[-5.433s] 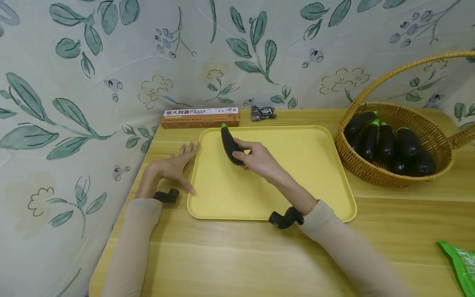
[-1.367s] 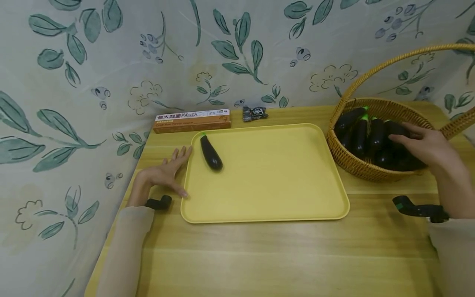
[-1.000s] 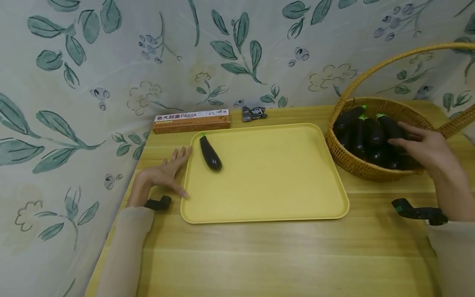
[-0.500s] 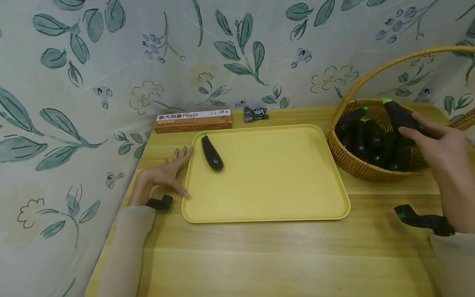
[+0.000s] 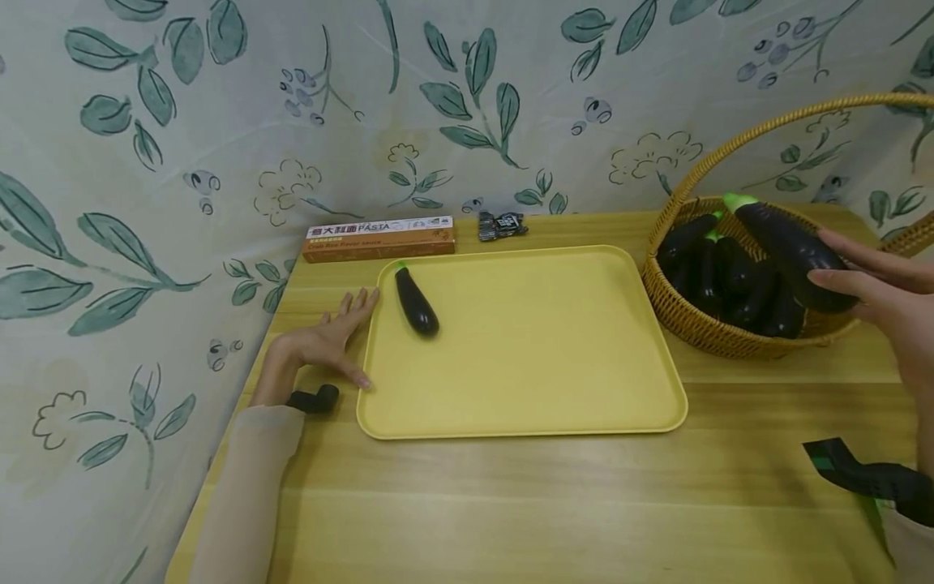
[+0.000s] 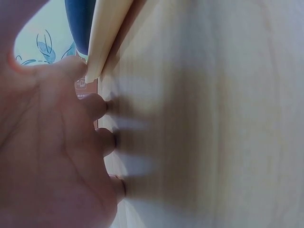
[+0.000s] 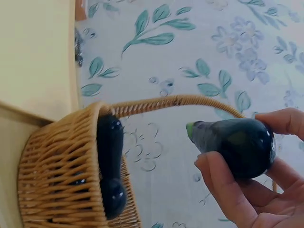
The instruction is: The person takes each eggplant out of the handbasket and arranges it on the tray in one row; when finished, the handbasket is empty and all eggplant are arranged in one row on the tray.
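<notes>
My right hand (image 5: pixel 897 304) holds a dark eggplant (image 5: pixel 791 251) by its thick end, its green stem pointing up and left over the wicker basket (image 5: pixel 718 337). In the right wrist view the thumb and fingers wrap the eggplant (image 7: pixel 237 145), lifted clear of the basket. Several more eggplants (image 5: pixel 704 276) lie inside the basket. A single eggplant (image 5: pixel 417 302) rests near the upper left corner of the yellow tray (image 5: pixel 525 349). With fingers spread, my left hand (image 5: pixel 321 341) rests at the tray's left edge; the left wrist view shows its fingertips on the tabletop.
Behind the tray stand a pasta box (image 5: pixel 379 239) and a small black packet (image 5: pixel 502 225). The basket's tall handle (image 5: pixel 766 130) arches over its right side. A floral cloth (image 5: pixel 219 146) hangs behind the wooden table (image 5: pixel 511 503). Some green shows beside the right sleeve (image 5: pixel 908 543).
My right hand left the first eggplant on the tray, moved to the basket and gripped another eggplant there. It has since lifted it out and tilted it. The left hand stays at the tray edge.
</notes>
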The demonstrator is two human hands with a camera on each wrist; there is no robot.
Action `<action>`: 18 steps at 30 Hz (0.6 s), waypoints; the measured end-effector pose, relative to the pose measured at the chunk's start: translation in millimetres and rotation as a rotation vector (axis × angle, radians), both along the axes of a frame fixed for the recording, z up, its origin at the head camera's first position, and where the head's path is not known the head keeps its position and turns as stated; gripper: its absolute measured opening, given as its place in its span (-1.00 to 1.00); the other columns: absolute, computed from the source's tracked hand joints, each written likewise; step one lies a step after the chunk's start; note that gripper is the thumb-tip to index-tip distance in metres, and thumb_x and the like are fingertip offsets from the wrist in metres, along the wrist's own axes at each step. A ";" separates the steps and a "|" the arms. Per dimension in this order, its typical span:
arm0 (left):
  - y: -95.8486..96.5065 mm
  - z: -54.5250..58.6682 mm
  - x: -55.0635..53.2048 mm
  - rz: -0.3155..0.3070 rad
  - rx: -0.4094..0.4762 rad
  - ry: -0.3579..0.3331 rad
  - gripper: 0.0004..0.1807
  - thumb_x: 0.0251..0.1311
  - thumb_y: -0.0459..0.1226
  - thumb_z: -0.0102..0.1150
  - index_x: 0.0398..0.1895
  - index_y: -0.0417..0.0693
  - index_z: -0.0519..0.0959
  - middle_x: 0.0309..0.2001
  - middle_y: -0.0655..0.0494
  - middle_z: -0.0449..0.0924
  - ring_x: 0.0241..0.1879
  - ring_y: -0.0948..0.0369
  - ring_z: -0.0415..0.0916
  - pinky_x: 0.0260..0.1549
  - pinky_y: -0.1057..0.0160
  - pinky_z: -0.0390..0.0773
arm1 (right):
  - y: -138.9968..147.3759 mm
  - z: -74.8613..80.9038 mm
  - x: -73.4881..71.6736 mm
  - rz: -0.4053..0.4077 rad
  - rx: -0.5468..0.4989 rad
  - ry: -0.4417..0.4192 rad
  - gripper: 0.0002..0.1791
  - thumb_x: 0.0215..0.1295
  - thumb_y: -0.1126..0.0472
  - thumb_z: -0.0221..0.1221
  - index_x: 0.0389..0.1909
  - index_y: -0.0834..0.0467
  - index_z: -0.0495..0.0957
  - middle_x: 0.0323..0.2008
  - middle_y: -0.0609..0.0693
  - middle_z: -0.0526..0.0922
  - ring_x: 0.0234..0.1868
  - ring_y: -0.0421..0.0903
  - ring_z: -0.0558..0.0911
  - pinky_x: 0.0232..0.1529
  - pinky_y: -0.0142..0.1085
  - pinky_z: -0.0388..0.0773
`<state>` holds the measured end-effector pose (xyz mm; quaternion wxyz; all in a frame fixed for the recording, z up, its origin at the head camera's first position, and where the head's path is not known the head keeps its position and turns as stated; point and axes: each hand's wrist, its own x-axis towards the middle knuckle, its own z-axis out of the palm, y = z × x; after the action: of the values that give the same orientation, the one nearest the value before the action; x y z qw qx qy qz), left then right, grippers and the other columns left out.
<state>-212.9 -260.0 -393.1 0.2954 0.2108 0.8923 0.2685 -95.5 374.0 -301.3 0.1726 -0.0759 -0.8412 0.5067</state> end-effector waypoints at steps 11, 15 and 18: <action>-0.8 0.0 0.7 0.001 0.020 -0.005 0.70 -0.23 0.03 0.73 0.67 0.03 -0.53 0.62 -0.23 -0.77 0.57 -0.25 -0.87 0.41 -0.55 -0.60 | -44.9 17.0 5.0 0.188 -0.050 -0.021 -0.45 0.42 0.40 0.24 0.40 0.09 0.50 0.33 -0.40 0.54 0.22 -0.35 0.51 -0.10 -0.74 0.51; -1.3 0.1 0.2 -0.003 0.003 0.004 0.71 -0.24 0.06 0.73 0.67 0.04 -0.53 0.63 -0.22 -0.77 0.57 -0.24 -0.87 0.42 -0.55 -0.60 | -76.0 21.0 -7.6 0.250 -0.069 -0.205 -0.43 0.43 0.19 0.29 0.44 -0.05 0.48 0.39 -0.29 0.52 0.13 -0.36 0.53 -0.10 -0.66 0.54; -0.7 0.5 0.1 -0.008 0.014 -0.001 0.71 -0.23 0.06 0.72 0.67 0.04 -0.53 0.63 -0.22 -0.77 0.57 -0.24 -0.87 0.41 -0.55 -0.60 | -107.0 18.1 -19.1 0.308 -0.062 -0.311 -0.38 0.42 0.00 0.31 0.47 -0.16 0.44 0.46 -0.22 0.46 0.25 -0.29 0.51 -0.03 -0.63 0.52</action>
<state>-212.8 -260.7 -392.6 0.2956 0.2165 0.8893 0.2738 -114.6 267.0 -283.2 -0.0411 -0.0291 -0.8435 0.5347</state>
